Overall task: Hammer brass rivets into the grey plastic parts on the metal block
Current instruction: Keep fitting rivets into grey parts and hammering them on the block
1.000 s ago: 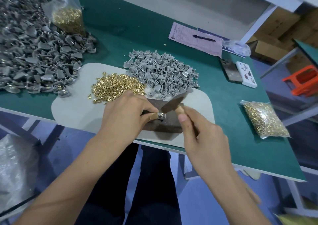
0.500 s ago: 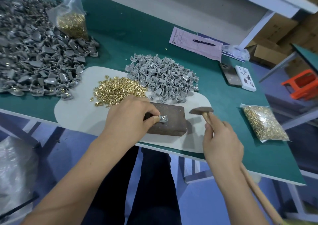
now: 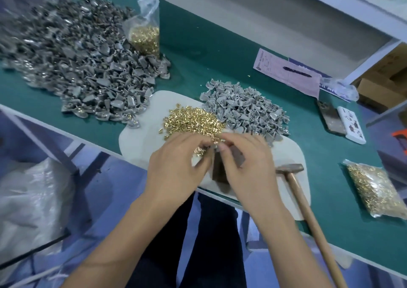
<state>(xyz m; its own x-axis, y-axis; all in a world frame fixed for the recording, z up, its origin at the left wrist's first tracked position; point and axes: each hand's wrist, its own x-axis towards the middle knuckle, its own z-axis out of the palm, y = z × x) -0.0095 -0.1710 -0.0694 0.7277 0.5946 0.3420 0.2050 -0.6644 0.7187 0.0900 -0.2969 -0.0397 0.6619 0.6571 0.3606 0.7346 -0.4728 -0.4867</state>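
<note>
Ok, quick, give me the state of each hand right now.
Left hand: fingers curled, pinching something small above the metal block; what it is cannot be told.
Right hand: fingertips pinched at the same spot; hammer lies on the mat.

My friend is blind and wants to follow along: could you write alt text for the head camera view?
Two bare hands, left hand and right hand, meet fingertip to fingertip over a dark metal block beside a pile of brass rivets on a pale mat. A hammer lies on the mat at right, unheld; heaps of grey plastic parts sit behind on the green table.
</note>
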